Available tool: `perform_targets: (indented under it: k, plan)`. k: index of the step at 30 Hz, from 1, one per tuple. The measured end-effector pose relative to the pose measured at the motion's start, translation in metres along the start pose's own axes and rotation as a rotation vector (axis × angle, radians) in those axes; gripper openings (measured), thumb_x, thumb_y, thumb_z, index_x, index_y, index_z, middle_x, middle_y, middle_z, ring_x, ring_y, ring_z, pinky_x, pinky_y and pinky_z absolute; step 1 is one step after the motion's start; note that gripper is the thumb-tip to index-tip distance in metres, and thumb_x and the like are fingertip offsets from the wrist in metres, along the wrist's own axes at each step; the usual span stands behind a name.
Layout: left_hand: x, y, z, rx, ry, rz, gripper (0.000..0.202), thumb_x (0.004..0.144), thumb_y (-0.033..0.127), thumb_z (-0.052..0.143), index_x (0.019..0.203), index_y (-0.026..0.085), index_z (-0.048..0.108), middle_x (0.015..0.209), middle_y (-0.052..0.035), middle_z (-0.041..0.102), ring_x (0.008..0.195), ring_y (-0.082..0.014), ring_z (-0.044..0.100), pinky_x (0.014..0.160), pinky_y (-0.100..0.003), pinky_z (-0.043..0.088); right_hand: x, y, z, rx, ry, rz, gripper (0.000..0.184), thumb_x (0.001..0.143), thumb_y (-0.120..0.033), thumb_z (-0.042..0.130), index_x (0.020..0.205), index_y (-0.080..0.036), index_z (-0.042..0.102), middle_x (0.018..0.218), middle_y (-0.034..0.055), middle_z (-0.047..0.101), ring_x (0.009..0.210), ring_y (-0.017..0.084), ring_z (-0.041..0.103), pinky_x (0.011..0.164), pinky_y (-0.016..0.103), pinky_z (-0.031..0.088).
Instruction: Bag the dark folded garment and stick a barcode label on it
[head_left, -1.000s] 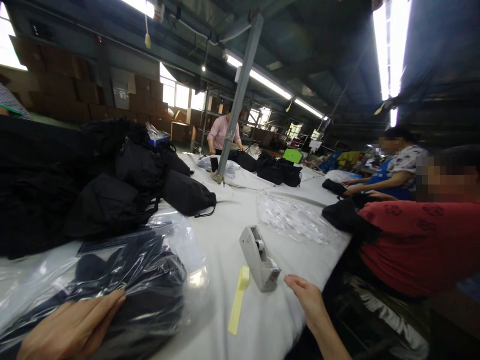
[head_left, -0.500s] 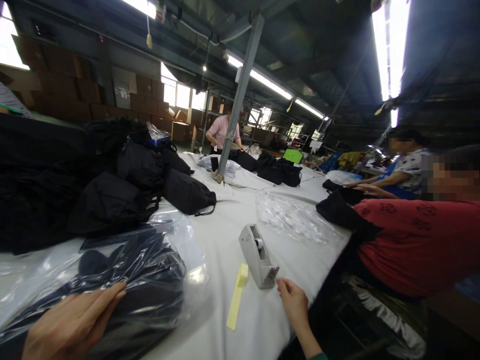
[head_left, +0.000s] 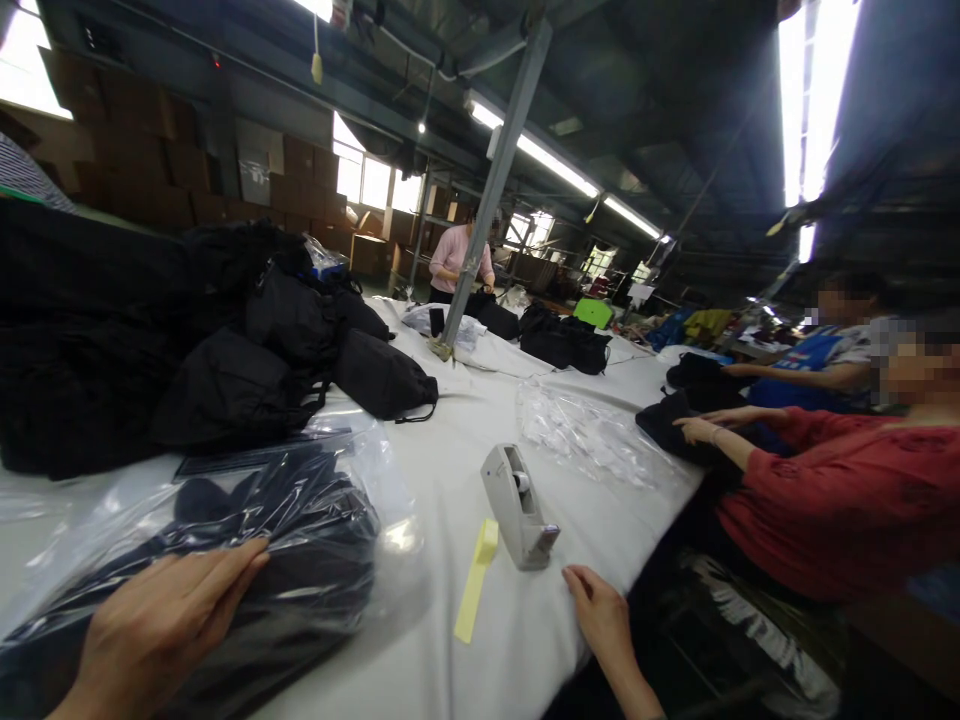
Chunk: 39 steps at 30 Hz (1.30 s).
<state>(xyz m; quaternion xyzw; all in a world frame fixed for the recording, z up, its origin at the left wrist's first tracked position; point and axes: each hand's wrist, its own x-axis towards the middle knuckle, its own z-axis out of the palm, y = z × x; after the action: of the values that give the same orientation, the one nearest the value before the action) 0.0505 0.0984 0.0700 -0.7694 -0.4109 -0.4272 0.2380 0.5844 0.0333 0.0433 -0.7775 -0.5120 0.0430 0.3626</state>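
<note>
My left hand (head_left: 161, 615) lies flat with spread fingers on a clear plastic bag (head_left: 262, 530) that holds a black bag, at the near left of the white table (head_left: 450, 440). My right hand (head_left: 600, 615) rests near the table's front edge, fingers loosely curled, just below and right of a grey tape dispenser (head_left: 517, 505). Whether it pinches tape cannot be told. A yellow strip (head_left: 476, 580) lies left of the dispenser.
A heap of black bags (head_left: 247, 340) fills the left side. Crumpled clear plastic bags (head_left: 592, 435) lie at the right middle. A person in red (head_left: 840, 500) reaches onto black fabric (head_left: 675, 425) at the right edge; others work further back. A metal post (head_left: 487, 190) stands mid-table.
My right hand reached to the dispenser's front end, then drew back toward me. The person in red stretched an arm out over the black fabric. My left hand stayed on the bag.
</note>
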Motion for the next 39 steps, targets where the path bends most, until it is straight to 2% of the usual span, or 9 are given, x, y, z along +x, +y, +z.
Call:
perform_targets:
  k: [3, 10, 14, 18, 21, 27, 29, 34, 39]
  plan:
    - [0.005, 0.001, -0.004, 0.104, -0.047, 0.087, 0.019, 0.092, 0.032, 0.062, 0.107, 0.024, 0.07, 0.087, -0.0004, 0.073, 0.067, -0.0177, 0.062, 0.066, -0.032, 0.04, -0.002, -0.044, -0.023, 0.034, -0.134, -0.164, 0.036, 0.081, -0.054, 0.056, 0.083, -0.022, 0.073, 0.09, 0.0074, 0.075, 0.084, 0.026, 0.068, 0.081, 0.036, 0.052]
    - [0.018, 0.01, -0.006, 0.06, -0.075, 0.034, 0.013, 0.093, 0.026, 0.062, 0.104, 0.021, 0.065, 0.079, 0.0012, 0.07, 0.063, -0.0158, 0.06, 0.064, -0.032, 0.037, -0.022, -0.226, -0.069, 0.285, -0.703, -0.912, 0.015, 0.093, -0.025, 0.057, 0.085, -0.02, 0.069, 0.072, 0.0033, 0.066, 0.072, 0.015, 0.06, 0.067, 0.025, 0.047]
    - [0.026, 0.014, -0.01, 0.048, -0.093, -0.008, 0.011, 0.095, 0.024, 0.057, 0.103, 0.02, 0.063, 0.071, 0.0015, 0.066, 0.06, -0.0168, 0.057, 0.06, -0.034, 0.032, -0.021, -0.297, -0.058, 0.308, -0.998, -1.105, 0.014, 0.092, -0.025, 0.059, 0.089, -0.018, 0.07, 0.075, 0.0041, 0.066, 0.074, 0.014, 0.058, 0.07, 0.025, 0.045]
    - [0.033, 0.016, -0.012, 0.042, -0.097, -0.023, 0.011, 0.096, 0.024, 0.053, 0.1, 0.02, 0.062, 0.067, 0.002, 0.063, 0.057, -0.0172, 0.053, 0.058, -0.035, 0.029, -0.007, -0.347, -0.021, 0.129, -1.205, -1.29, 0.016, 0.092, -0.023, 0.057, 0.089, -0.016, 0.071, 0.077, 0.0043, 0.068, 0.076, 0.014, 0.059, 0.074, 0.024, 0.045]
    - [0.034, 0.017, -0.011, 0.045, -0.104, -0.035, 0.012, 0.097, 0.025, 0.051, 0.098, 0.02, 0.062, 0.067, 0.002, 0.062, 0.057, -0.0176, 0.052, 0.058, -0.035, 0.029, 0.007, -0.375, 0.012, -0.007, -1.245, -1.447, 0.014, 0.09, -0.019, 0.058, 0.086, -0.017, 0.071, 0.074, 0.0022, 0.068, 0.072, 0.014, 0.058, 0.071, 0.023, 0.044]
    - [0.036, 0.015, -0.012, 0.017, -0.099, -0.047, 0.015, 0.098, 0.023, 0.048, 0.093, 0.02, 0.061, 0.063, 0.002, 0.058, 0.056, -0.0182, 0.049, 0.057, -0.035, 0.027, 0.025, -0.407, 0.066, -0.479, -1.0, -1.711, 0.012, 0.08, -0.02, 0.065, 0.07, -0.017, 0.066, 0.07, 0.0033, 0.068, 0.066, 0.017, 0.058, 0.066, 0.03, 0.038]
    - [0.037, 0.017, -0.013, -0.019, -0.121, -0.061, 0.019, 0.099, 0.027, 0.045, 0.089, 0.02, 0.06, 0.064, 0.0013, 0.058, 0.056, -0.0188, 0.05, 0.057, -0.036, 0.027, 0.025, -0.412, 0.075, -0.563, -0.952, -1.758, 0.014, 0.08, -0.021, 0.063, 0.067, -0.016, 0.066, 0.071, 0.005, 0.069, 0.066, 0.018, 0.059, 0.066, 0.032, 0.037]
    - [0.043, 0.026, -0.009, 0.042, -0.171, -0.166, 0.048, 0.088, 0.066, 0.049, 0.07, 0.021, 0.053, 0.061, -0.001, 0.055, 0.057, -0.0222, 0.05, 0.057, -0.038, 0.029, 0.023, -0.415, 0.083, -0.67, -0.913, -1.825, 0.016, 0.079, -0.022, 0.062, 0.065, -0.016, 0.066, 0.068, 0.0069, 0.07, 0.061, 0.018, 0.059, 0.063, 0.033, 0.034]
    - [0.048, 0.03, -0.002, 0.105, -0.165, -0.185, 0.035, 0.088, 0.049, 0.06, 0.068, 0.023, 0.049, 0.061, 0.0001, 0.053, 0.056, -0.022, 0.048, 0.057, -0.037, 0.028, 0.03, -0.416, 0.087, -0.636, -0.941, -1.839, 0.016, 0.08, -0.024, 0.067, 0.066, -0.015, 0.067, 0.066, 0.0067, 0.07, 0.06, 0.018, 0.06, 0.061, 0.032, 0.034]
